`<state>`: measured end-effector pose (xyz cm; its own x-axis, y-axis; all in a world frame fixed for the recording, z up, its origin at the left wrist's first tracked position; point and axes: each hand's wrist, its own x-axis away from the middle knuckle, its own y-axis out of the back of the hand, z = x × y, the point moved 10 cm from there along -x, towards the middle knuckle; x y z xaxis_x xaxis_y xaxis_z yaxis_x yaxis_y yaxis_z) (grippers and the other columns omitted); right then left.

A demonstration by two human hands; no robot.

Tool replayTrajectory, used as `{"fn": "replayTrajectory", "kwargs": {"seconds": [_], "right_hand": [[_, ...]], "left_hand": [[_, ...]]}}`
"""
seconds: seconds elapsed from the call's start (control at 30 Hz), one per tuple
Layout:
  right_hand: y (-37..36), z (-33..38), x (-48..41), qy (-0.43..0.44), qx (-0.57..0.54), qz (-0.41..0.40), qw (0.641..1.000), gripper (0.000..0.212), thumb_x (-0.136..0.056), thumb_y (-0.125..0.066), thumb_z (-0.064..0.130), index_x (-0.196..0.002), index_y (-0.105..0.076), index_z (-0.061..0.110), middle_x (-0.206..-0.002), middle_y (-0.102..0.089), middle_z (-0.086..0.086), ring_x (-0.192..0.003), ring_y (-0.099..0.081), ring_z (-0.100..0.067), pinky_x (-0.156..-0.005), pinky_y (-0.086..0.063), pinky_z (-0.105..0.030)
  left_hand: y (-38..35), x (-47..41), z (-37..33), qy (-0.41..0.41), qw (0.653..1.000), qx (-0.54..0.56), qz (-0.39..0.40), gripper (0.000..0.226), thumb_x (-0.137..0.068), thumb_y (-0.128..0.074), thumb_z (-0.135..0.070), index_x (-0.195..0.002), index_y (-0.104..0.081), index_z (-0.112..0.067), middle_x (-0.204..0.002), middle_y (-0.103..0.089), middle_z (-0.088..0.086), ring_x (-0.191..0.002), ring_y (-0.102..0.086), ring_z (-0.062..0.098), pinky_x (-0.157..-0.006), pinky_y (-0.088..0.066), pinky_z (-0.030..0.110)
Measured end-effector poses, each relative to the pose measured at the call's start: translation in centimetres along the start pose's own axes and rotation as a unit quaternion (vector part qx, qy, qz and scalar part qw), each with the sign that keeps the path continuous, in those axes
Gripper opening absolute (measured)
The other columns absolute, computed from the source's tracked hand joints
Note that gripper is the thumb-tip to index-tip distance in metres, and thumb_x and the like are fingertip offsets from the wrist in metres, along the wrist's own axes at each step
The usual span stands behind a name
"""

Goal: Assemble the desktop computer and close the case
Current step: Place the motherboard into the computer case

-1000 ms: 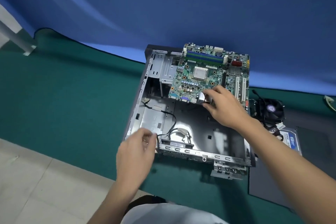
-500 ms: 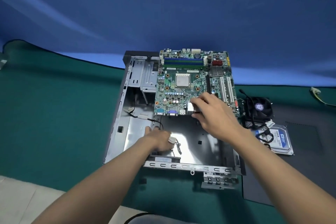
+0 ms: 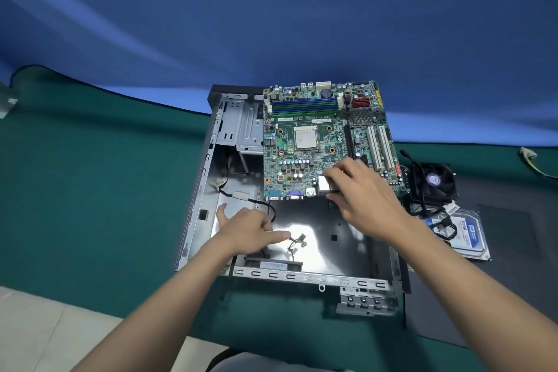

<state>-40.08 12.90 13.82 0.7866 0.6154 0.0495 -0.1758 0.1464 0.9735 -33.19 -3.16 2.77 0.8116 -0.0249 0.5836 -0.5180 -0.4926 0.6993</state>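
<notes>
Case [image 3: 193, 220] lies open on the green desk [image 3: 90, 190]. Motherboard [image 3: 311, 142] sits over the case's far half, its near edge raised above the case floor. Right hand [image 3: 365, 199]: grip pinches the silver port block on the board's near edge, fingers above, thumb below; the board extends away from the grip toward the case's far wall. Left hand [image 3: 250, 229]: grip spread, resting on the case floor beside loose cables [image 3: 297, 240]. Cooler fan [image 3: 433, 183] and hard drive [image 3: 465, 235] lie right of the case.
</notes>
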Motion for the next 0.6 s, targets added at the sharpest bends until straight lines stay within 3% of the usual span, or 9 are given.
{"fn": "replayTrajectory", "kwargs": {"seconds": [0.03,0.1,0.13,0.2,0.3,0.43,0.53,0.6], "right_hand": [[-0.1,0.0,0.0,0.001,0.003,0.000,1.000,0.034,-0.089,-0.063,0.024,-0.120,-0.055,0.012,-0.118,-0.053,-0.005,-0.099,-0.048,-0.019,-0.078,-0.032,-0.023],[0.0,0.1,0.0,0.003,0.006,-0.004,1.000,0.033,-0.089,-0.063,0.023,-0.119,-0.055,0.011,-0.121,-0.051,-0.005,-0.103,-0.047,-0.020,-0.080,-0.033,-0.023],[0.0,0.2,0.0,0.004,0.006,-0.007,1.000,0.033,-0.089,-0.062,0.023,-0.119,-0.054,0.010,-0.122,-0.050,-0.005,-0.105,-0.047,-0.020,-0.081,-0.034,-0.024],[0.0,0.5,-0.1,0.005,0.007,-0.012,1.000,0.033,-0.090,-0.061,0.022,-0.120,-0.054,0.009,-0.124,-0.050,-0.005,-0.106,-0.047,-0.021,-0.084,-0.038,-0.027],[-0.3,0.9,-0.1,0.004,0.011,-0.012,1.000,0.038,-0.090,-0.061,0.025,-0.125,-0.052,0.010,-0.126,-0.050,-0.005,-0.107,-0.046,-0.020,-0.086,-0.039,-0.028],[-0.2,1.3,-0.2,0.003,0.025,-0.026,0.999,0.046,-0.087,-0.066,0.033,-0.126,-0.054,0.010,-0.124,-0.052,-0.009,-0.104,-0.049,-0.024,-0.082,-0.044,-0.034],[-0.1,1.9,-0.5,0.006,0.027,-0.043,0.999,0.040,-0.086,-0.068,0.028,-0.118,-0.059,0.006,-0.115,-0.058,-0.010,-0.099,-0.050,-0.026,-0.076,-0.043,-0.033],[-0.2,2.1,-0.5,0.002,0.030,-0.052,0.998,0.038,-0.086,-0.068,0.026,-0.117,-0.060,0.006,-0.111,-0.060,-0.009,-0.098,-0.050,-0.025,-0.076,-0.043,-0.033]], "left_hand": [[0.2,0.5,0.0,-0.012,0.999,0.036,0.003,0.048,-0.085,-0.057,-0.066,-0.065,-0.054,-0.023,-0.062,-0.053,-0.012,-0.080,-0.057,0.004,-0.106,-0.015,0.041],[0.5,1.3,-0.3,-0.043,0.992,0.120,0.014,0.041,-0.089,-0.062,-0.053,-0.067,-0.057,-0.020,-0.058,-0.053,-0.009,-0.061,-0.052,0.009,-0.082,-0.037,0.031],[0.7,1.7,-0.4,-0.055,0.986,0.157,0.018,0.034,-0.091,-0.063,-0.046,-0.072,-0.062,-0.018,-0.060,-0.056,-0.007,-0.058,-0.051,0.012,-0.073,-0.041,0.031],[1.1,2.3,-0.7,-0.075,0.977,0.198,0.018,0.021,-0.095,-0.062,-0.033,-0.085,-0.069,-0.016,-0.075,-0.068,0.003,-0.071,-0.061,0.023,-0.076,-0.052,0.038],[1.2,2.8,-0.4,-0.073,0.967,0.245,0.018,0.019,-0.094,-0.064,-0.029,-0.087,-0.068,-0.012,-0.088,-0.069,0.014,-0.085,-0.064,0.033,-0.086,-0.053,0.046],[1.7,3.3,0.5,-0.056,0.959,0.275,-0.023,0.040,-0.080,-0.077,-0.046,-0.077,-0.061,-0.010,-0.067,-0.055,0.002,-0.062,-0.051,0.016,-0.066,-0.043,0.033],[2.3,3.7,0.4,-0.065,0.964,0.251,-0.064,0.015,-0.082,-0.075,-0.044,-0.080,-0.064,-0.034,-0.059,-0.057,-0.006,-0.053,-0.058,0.010,-0.055,-0.045,0.028],[2.9,4.2,0.2,-0.068,0.964,0.240,-0.096,0.013,-0.084,-0.073,-0.045,-0.086,-0.061,-0.050,-0.063,-0.061,-0.007,-0.054,-0.060,0.005,-0.056,-0.047,0.027]]}}
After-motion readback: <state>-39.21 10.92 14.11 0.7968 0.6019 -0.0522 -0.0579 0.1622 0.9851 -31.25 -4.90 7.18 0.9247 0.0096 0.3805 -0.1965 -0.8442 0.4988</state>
